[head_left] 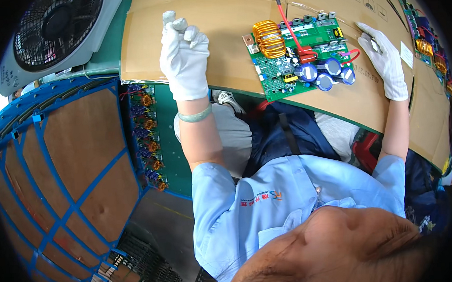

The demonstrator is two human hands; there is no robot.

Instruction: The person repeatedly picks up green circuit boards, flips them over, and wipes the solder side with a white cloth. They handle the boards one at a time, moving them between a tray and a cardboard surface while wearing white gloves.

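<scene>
Left hand (184,57): gloved, raised at 11 o'clock, fingers pinching a small grey piece (179,25).
Right hand (384,61): gloved, fingers together, flat on the cardboard-covered worktop (222,50).
Circuit board (303,54): green, lying between both hands.

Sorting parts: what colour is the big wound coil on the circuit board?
Golden-orange coil on the green circuit board, head view.
</scene>
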